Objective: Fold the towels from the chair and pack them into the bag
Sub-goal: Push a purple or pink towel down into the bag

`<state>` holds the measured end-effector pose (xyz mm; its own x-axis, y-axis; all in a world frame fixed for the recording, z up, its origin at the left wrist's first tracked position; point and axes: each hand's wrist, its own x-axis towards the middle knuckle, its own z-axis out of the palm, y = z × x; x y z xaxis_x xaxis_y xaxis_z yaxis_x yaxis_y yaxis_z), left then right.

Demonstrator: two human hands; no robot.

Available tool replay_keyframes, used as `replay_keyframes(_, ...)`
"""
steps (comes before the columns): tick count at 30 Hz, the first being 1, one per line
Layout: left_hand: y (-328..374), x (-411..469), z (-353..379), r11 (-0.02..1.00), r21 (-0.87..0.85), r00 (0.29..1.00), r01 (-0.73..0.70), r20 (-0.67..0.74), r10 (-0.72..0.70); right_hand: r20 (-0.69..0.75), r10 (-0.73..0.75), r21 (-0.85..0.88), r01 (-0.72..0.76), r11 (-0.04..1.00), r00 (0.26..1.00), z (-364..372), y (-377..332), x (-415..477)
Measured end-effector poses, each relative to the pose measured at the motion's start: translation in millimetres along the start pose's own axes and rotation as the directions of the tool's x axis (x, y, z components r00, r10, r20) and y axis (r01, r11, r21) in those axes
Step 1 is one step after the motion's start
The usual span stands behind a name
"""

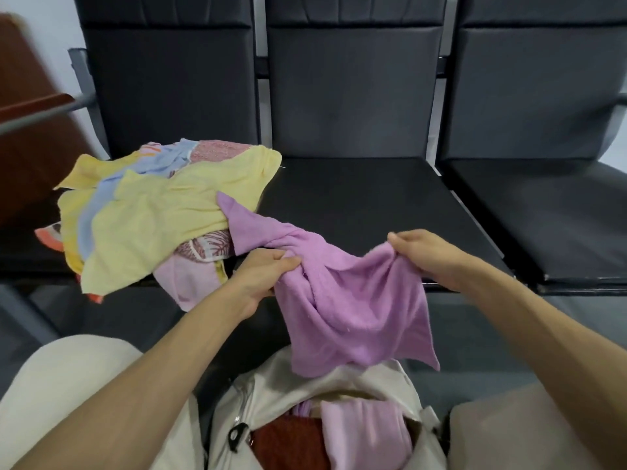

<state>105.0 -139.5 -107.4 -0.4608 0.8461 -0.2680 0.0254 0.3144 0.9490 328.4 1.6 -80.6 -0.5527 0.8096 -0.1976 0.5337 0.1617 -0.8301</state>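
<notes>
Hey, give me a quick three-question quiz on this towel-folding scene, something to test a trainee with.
1. True or false: the left hand and the right hand both grip the purple towel.
2. Where does the pile of unfolded towels lie? A) on the left chair B) on the floor C) on the person's lap
3. Fill in: in the open bag, the pink towel lies beside a dark ___ towel.

Key: 1 true; 2 A; 3 red.
</notes>
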Motion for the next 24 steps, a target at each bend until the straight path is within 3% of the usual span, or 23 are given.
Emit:
replay_keyframes(1,5,-1,-2,1.0,0.003,1.0,-0.021,0.0,0.021,-0.014,0.006,0.222,-0.003,0.975,1.0,-2,-3,0)
replay_keyframes(3,19,-6,-5,0.998,-0.032,0.998,-0.056,-0.021,0.056,-0.088,-0.012,0.469,0.052,0.882,0.996,-9,-8,4)
replay_keyframes(8,42,-13,-19,0.969,-0.204,0.985,-0.14,-0.129,0.115,-0.262,0.18,0.68,0.05,0.731,0.948,-19,-12,13)
replay_keyframes(11,44,-11,-38,0.955,-0.235,0.97,-0.182,-0.205,0.134,-0.309,0.279,0.727,0.037,0.686,0.909,-30,-2,15)
replay_keyframes(19,39,-13,-70,0.892,-0.438,0.973,-0.111,-0.231,0.008,-0.305,0.225,0.678,0.045,0.734,0.925,-33,5,7)
replay_keyframes(24,40,-16,-62,0.918,-0.37,0.935,-0.145,-0.354,0.006,-0.251,-0.047,0.556,0.184,0.81,0.967,-28,-4,-2)
